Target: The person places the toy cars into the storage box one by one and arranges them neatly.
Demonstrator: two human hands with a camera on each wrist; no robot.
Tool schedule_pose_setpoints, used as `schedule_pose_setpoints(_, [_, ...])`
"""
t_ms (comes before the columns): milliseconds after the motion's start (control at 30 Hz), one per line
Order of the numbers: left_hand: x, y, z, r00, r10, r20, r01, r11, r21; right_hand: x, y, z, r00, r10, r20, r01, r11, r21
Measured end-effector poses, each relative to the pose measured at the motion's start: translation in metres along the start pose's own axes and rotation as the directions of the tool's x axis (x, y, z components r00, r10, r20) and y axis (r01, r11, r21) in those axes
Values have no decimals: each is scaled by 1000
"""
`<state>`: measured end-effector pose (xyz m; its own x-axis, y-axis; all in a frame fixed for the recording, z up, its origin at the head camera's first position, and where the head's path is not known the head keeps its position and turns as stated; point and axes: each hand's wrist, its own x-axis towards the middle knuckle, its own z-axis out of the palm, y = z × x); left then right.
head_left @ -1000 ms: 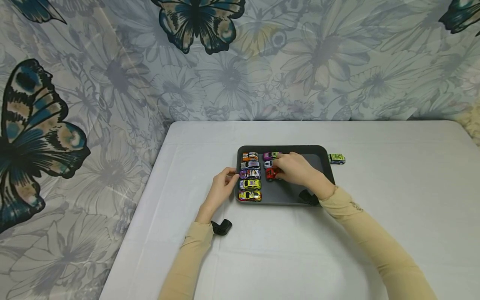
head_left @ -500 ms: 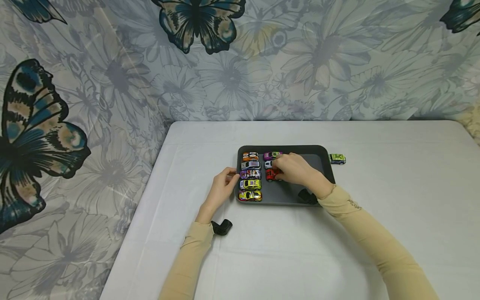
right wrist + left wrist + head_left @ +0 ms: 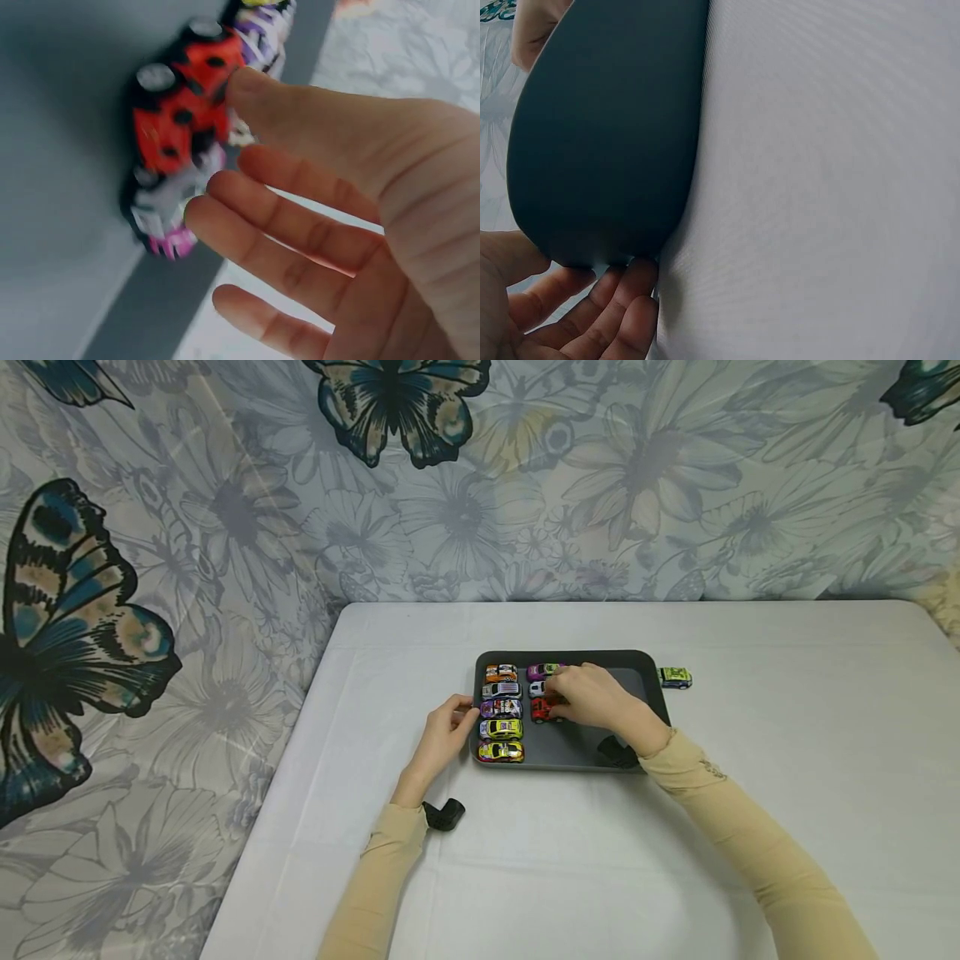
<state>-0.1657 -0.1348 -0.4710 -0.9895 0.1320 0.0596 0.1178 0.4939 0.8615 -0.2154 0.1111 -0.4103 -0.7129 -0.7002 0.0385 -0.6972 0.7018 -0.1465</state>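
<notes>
In the head view a dark grey tray [image 3: 585, 753] holds two columns of small toy cars. My right hand [image 3: 592, 695] reaches over its middle and pinches a red toy car [image 3: 187, 97] with black spots, the thumb against its side. Beside that car, partly hidden by my fingers, sit a white toy car [image 3: 537, 689] and a purple-green toy car [image 3: 542, 672]. My left hand [image 3: 444, 732] touches the tray's left side. The left wrist view shows its fingertips [image 3: 641, 274] lightly bent against the outer wall, near the white tablecloth.
Along the tray's left side runs a full column of toy cars, including an orange car [image 3: 501, 673] and a yellow car [image 3: 500, 752]. A green toy car [image 3: 675, 677] lies outside, right of the tray. A patterned butterfly cloth [image 3: 457, 527] hangs behind the table.
Almost nothing differs. Both hands keep their places, and the red toy car stays under my right fingers with at most a very slight shift.
</notes>
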Motion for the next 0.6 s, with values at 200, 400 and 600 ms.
schedule_pose_setpoints(200, [-1,1,-1,1000,11,3,-11,1000,1,-12,14,-20,996,32,-84,-29,999,37])
schedule_pose_setpoints(400, [-1,2,-1,1000,15,-3,-15,1000,2,-31,39,-36,983,88,-162,-75,993,87])
schedule_pose_setpoints(600, [-1,2,-1,1000,4,-3,-4,1000,9,-51,63,-42,971,118,-208,-95,988,119])
